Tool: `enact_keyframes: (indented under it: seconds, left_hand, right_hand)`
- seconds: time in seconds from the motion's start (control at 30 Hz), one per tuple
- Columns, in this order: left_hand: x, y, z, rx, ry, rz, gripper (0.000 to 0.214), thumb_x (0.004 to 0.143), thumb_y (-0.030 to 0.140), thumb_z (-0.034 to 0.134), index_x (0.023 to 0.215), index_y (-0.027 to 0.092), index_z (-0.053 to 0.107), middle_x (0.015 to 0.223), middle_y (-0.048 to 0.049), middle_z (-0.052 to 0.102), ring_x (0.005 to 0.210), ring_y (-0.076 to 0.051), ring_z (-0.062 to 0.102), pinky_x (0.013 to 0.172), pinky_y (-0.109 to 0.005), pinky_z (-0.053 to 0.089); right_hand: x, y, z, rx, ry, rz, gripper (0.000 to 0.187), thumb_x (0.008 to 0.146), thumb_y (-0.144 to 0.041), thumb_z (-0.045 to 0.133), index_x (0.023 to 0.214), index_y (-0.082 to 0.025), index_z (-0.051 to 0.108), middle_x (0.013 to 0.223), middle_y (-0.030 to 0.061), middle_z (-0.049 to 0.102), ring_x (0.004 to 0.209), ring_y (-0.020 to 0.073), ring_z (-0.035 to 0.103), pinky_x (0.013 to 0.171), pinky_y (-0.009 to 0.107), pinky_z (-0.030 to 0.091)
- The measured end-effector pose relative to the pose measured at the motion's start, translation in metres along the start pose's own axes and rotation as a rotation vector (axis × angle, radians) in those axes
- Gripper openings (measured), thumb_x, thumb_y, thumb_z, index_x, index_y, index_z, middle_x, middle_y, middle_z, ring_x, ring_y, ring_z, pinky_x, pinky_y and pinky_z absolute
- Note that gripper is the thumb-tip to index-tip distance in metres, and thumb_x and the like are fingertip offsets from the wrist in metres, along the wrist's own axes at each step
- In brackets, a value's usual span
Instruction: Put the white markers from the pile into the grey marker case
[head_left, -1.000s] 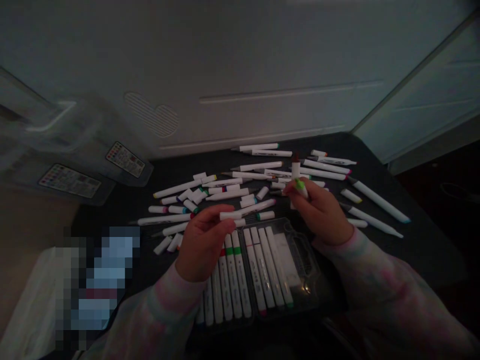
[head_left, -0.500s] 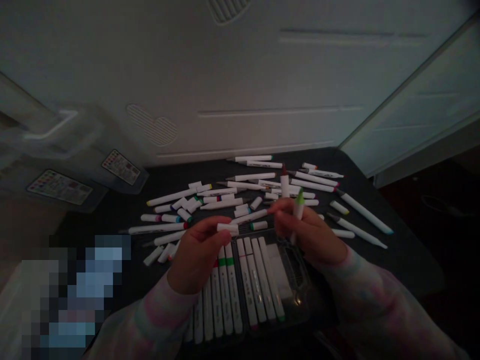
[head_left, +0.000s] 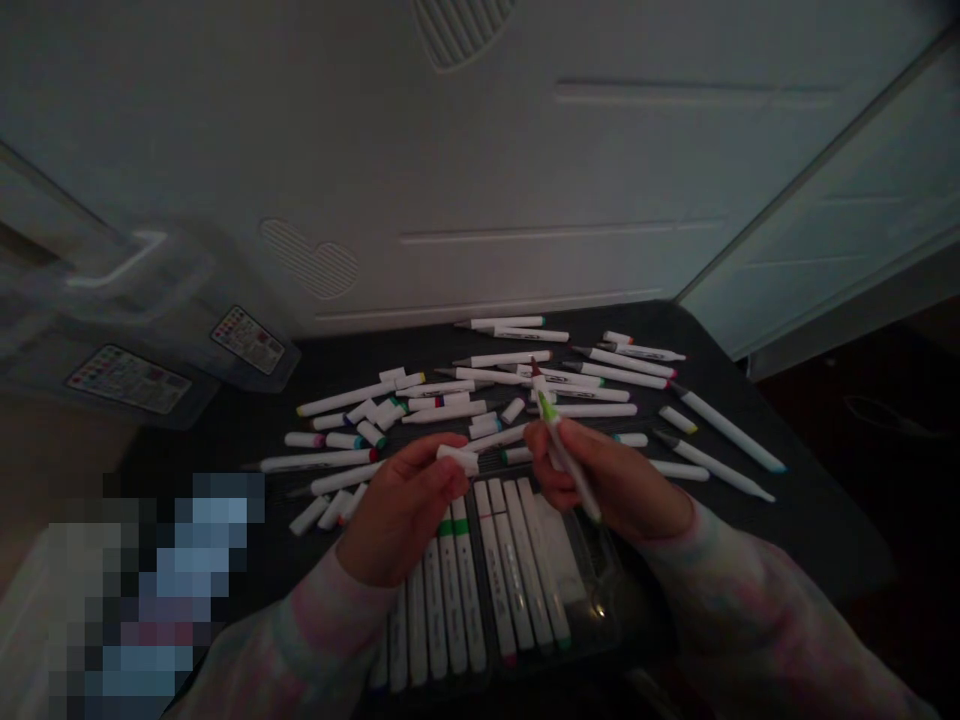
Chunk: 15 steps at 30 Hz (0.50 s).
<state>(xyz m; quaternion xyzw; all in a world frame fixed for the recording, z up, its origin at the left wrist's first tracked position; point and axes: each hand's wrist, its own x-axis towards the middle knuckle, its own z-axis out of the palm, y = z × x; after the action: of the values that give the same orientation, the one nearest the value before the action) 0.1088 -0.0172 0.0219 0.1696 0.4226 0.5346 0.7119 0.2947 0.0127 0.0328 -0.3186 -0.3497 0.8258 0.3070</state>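
My left hand [head_left: 401, 505] pinches a small white marker cap [head_left: 458, 459] between thumb and fingers. In my right hand [head_left: 611, 480] I hold two white markers [head_left: 564, 450] at once, one with a green tip pointing up and left, another with a dark reddish tip beside it. Both hands hover over a clear plastic marker case [head_left: 600, 575] that holds a row of white markers [head_left: 487, 570] lying side by side.
Several loose white markers and caps [head_left: 480, 395] lie scattered across the dark table [head_left: 810, 520] beyond the case. Two clear lids with colour charts [head_left: 247, 340] rest at the left. A white panelled wall stands behind. The scene is dim.
My right hand has swung the green-tipped marker leftward and tilted it toward the cap in my left hand. The view has shifted slightly.
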Motion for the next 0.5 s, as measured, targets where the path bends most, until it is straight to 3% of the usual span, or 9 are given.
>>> enact_keyframes:
  seconds: [0.17,0.27,0.37,0.43,0.5]
  left_hand:
    - [0.0004,0.0005,-0.0008,-0.018,0.023,-0.005,0.024,0.053,0.020,0.076,0.075,0.017,0.067,0.060,0.0017,0.060,0.060,-0.006,0.054,0.060,-0.016,0.045]
    - [-0.0006,0.0015,-0.0008,0.014,0.044,-0.002,0.025,0.053,0.021,0.076,0.076,0.016,0.067,0.068,-0.0005,0.064,0.067,-0.008,0.057,0.062,-0.016,0.045]
    - [-0.0013,0.0018,-0.0001,0.037,0.013,0.029,0.024,0.055,0.023,0.075,0.076,0.015,0.065,0.071,-0.0011,0.065,0.066,-0.008,0.058,0.061,-0.016,0.046]
    - [-0.0011,0.0006,0.0002,0.071,-0.006,0.085,0.025,0.057,0.021,0.073,0.080,0.016,0.063,0.071,0.0000,0.066,0.061,-0.007,0.057,0.058,-0.017,0.045]
    - [-0.0005,-0.0013,0.0000,0.113,-0.012,0.160,0.029,0.059,0.018,0.071,0.085,0.019,0.059,0.070,0.0012,0.066,0.058,-0.007,0.057,0.056,-0.017,0.045]
  right_hand:
    - [-0.0017,0.0032,0.0022,-0.150,0.013,-0.066,0.029,0.079,-0.046,0.048,0.085,-0.017,0.046,0.052,-0.0067,0.036,0.043,0.0041,0.030,0.041,0.016,0.023]
    - [-0.0034,0.0054,0.0016,-0.459,-0.005,-0.169,0.028,0.084,-0.044,0.041,0.092,-0.018,0.047,0.049,-0.0070,0.038,0.039,0.0061,0.033,0.038,0.019,0.027]
    - [-0.0042,0.0058,0.0029,-0.945,0.061,-0.419,0.022,0.087,-0.033,0.039,0.092,-0.018,0.054,0.073,0.0021,0.055,0.072,0.0131,0.052,0.066,0.027,0.043]
    - [-0.0043,0.0058,0.0042,-1.164,0.072,-0.534,0.022,0.088,-0.025,0.036,0.096,-0.019,0.056,0.093,0.0054,0.056,0.094,0.0159,0.049,0.084,0.031,0.039]
    - [-0.0040,0.0062,0.0045,-1.249,0.065,-0.574,0.024,0.087,-0.021,0.036,0.101,-0.019,0.056,0.097,0.0063,0.055,0.098,0.0164,0.048,0.087,0.032,0.038]
